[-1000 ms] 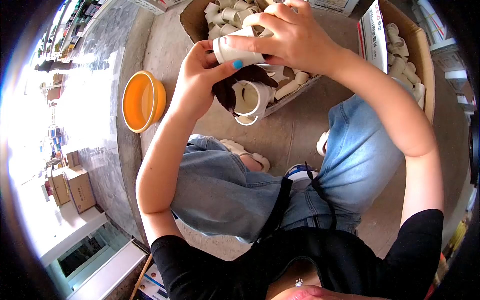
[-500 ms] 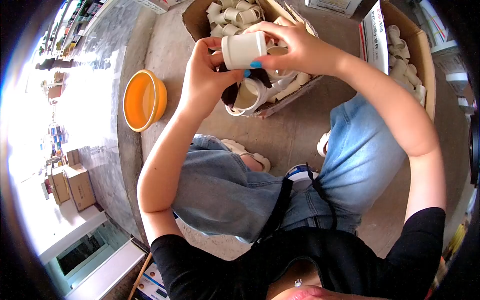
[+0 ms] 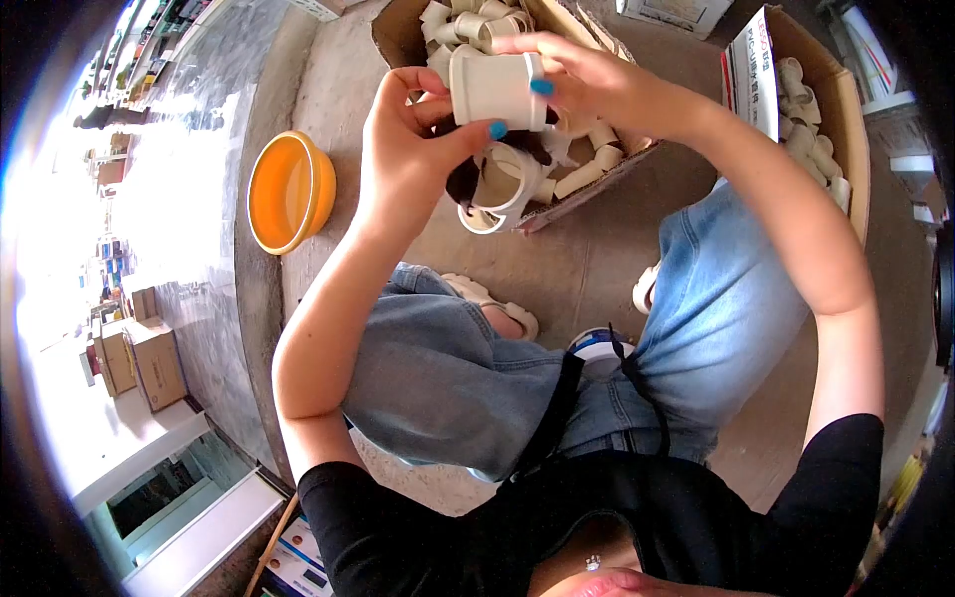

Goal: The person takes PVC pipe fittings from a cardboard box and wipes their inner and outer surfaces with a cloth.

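A white plastic pipe coupling (image 3: 497, 92) with raised rims lies sideways between my hands, above a cardboard box. My left hand (image 3: 408, 139) is closed on its left end, thumb along the lower edge and fingers partly behind. At the right rim, the thumb of my right hand (image 3: 597, 88) presses on the coupling while the index finger stretches out above it. Just below is a larger white pipe fitting (image 3: 502, 181) with a round opening, at the box's near edge. Something dark (image 3: 463, 182), perhaps cloth, shows beside it, partly hidden.
The open cardboard box (image 3: 592, 191) holds many white fittings. Another box (image 3: 854, 129) of fittings stands at the right. An orange basin (image 3: 323, 194) sits on the floor to the left. My knees in jeans (image 3: 438, 373) flank the floor in front of me.
The coupling has shifted slightly right and up. My right thumb has moved from its lower edge up to the right rim, and the right index finger now extends above it.
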`<state>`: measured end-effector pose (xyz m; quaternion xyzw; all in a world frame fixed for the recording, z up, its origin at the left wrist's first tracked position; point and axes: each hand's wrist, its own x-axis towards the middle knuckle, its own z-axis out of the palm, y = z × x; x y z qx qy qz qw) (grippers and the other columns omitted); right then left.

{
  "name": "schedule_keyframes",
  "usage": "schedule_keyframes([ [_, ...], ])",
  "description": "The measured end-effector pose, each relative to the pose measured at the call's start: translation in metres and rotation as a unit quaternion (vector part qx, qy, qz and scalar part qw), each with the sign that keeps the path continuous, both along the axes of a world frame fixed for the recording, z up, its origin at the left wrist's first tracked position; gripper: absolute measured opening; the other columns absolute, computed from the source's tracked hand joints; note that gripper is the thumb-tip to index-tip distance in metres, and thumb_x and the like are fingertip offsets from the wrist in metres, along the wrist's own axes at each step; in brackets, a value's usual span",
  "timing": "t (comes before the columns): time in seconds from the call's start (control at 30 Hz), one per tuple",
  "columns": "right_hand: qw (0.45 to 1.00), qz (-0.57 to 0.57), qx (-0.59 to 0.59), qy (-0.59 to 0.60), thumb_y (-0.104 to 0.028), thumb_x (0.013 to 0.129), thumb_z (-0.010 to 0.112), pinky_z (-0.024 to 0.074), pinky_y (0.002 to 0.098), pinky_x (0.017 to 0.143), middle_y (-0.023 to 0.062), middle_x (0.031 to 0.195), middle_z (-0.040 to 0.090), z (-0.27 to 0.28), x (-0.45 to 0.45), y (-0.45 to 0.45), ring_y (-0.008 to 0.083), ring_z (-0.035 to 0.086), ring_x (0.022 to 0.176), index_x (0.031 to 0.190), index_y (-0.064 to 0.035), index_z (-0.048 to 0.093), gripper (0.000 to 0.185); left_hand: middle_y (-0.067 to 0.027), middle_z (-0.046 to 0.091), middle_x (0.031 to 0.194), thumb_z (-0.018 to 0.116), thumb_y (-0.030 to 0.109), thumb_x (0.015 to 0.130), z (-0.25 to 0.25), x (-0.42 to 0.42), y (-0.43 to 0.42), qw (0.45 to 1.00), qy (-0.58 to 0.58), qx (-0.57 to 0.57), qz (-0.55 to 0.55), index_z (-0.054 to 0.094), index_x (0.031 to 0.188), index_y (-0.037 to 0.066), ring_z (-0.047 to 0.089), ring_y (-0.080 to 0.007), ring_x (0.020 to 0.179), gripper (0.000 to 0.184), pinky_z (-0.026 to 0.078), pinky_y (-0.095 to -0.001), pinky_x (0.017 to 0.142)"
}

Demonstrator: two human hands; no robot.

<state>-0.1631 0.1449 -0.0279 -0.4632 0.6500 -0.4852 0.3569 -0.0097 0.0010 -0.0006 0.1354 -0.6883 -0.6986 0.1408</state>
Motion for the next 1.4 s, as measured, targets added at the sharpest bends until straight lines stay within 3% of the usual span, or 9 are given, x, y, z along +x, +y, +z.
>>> schedule_keyframes([
  [0.13, 0.997, 0.062, -0.033, 0.045, -0.051, 0.08, 0.058, 0.044, 0.0259, 0.074, 0.0071, 0.095, 0.058, -0.005, -0.003, 0.001, 0.0116, 0.053, 0.087, 0.116, -0.0035, 0.051, 0.06, -0.0121, 0.065, 0.082, 0.069, -0.003, 0.069, -0.004, 0.003, 0.004, 0.988, -0.008, -0.156, -0.008, 0.037, 0.095, 0.003, 0.06, -0.0113, 0.08, 0.042, 0.047, -0.0218, 0.069],
  [0.23, 0.943, 0.01, -0.051, 0.328, -0.048, 0.076, 0.061, 0.042, 0.028, 0.081, 0.0123, 0.097, 0.056, 0.001, -0.006, 0.002, 0.0202, 0.053, 0.093, 0.114, -0.0113, 0.053, 0.053, -0.011, 0.065, 0.082, 0.071, 0.0, 0.067, -0.01, 0.001, -0.001, 0.969, -0.038, -0.245, -0.009, 0.039, 0.099, 0.002, 0.059, -0.0126, 0.082, 0.046, 0.046, -0.0247, 0.074],
  [0.37, 0.884, -0.072, -0.038, 0.461, -0.028, 0.067, 0.072, 0.029, 0.0458, 0.098, 0.0122, 0.113, 0.052, 0.002, 0.005, 0.003, 0.0242, 0.047, 0.106, 0.118, -0.0141, 0.05, 0.057, -0.0121, 0.064, 0.086, 0.069, -0.002, 0.066, -0.01, -0.001, -0.002, 0.967, -0.058, -0.247, -0.015, 0.04, 0.102, 0.002, 0.059, -0.0144, 0.084, 0.046, 0.047, -0.0266, 0.076],
  [0.47, 0.818, -0.012, -0.117, 0.564, -0.039, 0.065, 0.07, 0.0305, 0.0428, 0.084, 0.0064, 0.105, 0.051, 0.008, -0.005, 0.0, 0.0262, 0.046, 0.097, 0.121, -0.0126, 0.044, 0.067, -0.0128, 0.064, 0.091, 0.068, -0.004, 0.067, -0.006, -0.001, 0.001, 0.982, -0.055, -0.18, -0.033, 0.04, 0.104, 0.001, 0.06, -0.0161, 0.087, 0.046, 0.047, -0.0281, 0.078],
  [0.77, 0.853, -0.085, -0.14, 0.496, -0.029, 0.068, 0.069, 0.03, 0.0507, 0.09, 0.009, 0.1, 0.051, 0.003, 0.003, -0.003, 0.0258, 0.047, 0.101, 0.114, -0.005, 0.048, 0.056, -0.0142, 0.062, 0.095, 0.056, -0.003, 0.082, 0.003, 0.0, -0.014, 0.998, 0.04, 0.042, -0.009, 0.042, 0.111, 0.0, 0.06, -0.0152, 0.082, 0.032, 0.051, -0.0252, 0.073],
  [0.93, 0.924, -0.053, -0.152, 0.348, -0.013, 0.062, 0.075, 0.0353, 0.0385, 0.094, 0.0053, 0.115, 0.051, -0.001, 0.001, 0.001, 0.0227, 0.048, 0.108, 0.116, -0.0116, 0.05, 0.06, -0.0138, 0.06, 0.096, 0.051, -0.002, 0.084, 0.004, 0.004, -0.036, 0.979, 0.148, 0.09, 0.111, 0.047, 0.104, -0.002, 0.059, -0.0166, 0.086, 0.02, 0.05, -0.027, 0.076],
  [1.1, 0.946, -0.019, -0.162, 0.279, -0.006, 0.062, 0.074, 0.0382, 0.033, 0.092, 0.0049, 0.113, 0.052, -0.003, 0.006, 0.001, 0.0215, 0.049, 0.108, 0.116, -0.0105, 0.05, 0.06, -0.0098, 0.06, 0.092, 0.052, 0.003, 0.087, 0.0, 0.004, -0.038, 0.979, 0.081, -0.044, 0.181, 0.049, 0.103, 0.0, 0.056, -0.0109, 0.079, 0.017, 0.046, -0.0221, 0.073],
  [1.2, 0.949, -0.016, -0.159, 0.271, -0.008, 0.063, 0.074, 0.0387, 0.0335, 0.091, 0.0047, 0.113, 0.052, -0.001, 0.008, 0.001, 0.0206, 0.049, 0.107, 0.116, -0.0102, 0.05, 0.058, -0.0056, 0.061, 0.09, 0.049, 0.014, 0.091, -0.002, -0.001, -0.032, 0.987, 0.034, -0.145, 0.053, 0.051, 0.106, 0.002, 0.051, -0.0064, 0.075, 0.019, 0.042, -0.0201, 0.069],
  [1.4, 0.963, -0.021, -0.106, 0.249, -0.007, 0.065, 0.073, 0.0414, 0.0318, 0.09, 0.005, 0.116, 0.05, 0.011, 0.024, 0.0, 0.0189, 0.05, 0.107, 0.119, -0.0092, 0.048, 0.06, -0.0136, 0.062, 0.091, 0.072, 0.038, 0.069, -0.005, 0.001, -0.01, 0.96, -0.05, -0.266, -0.074, 0.05, 0.112, -0.002, 0.06, -0.015, 0.085, 0.062, 0.047, -0.0286, 0.075],
])
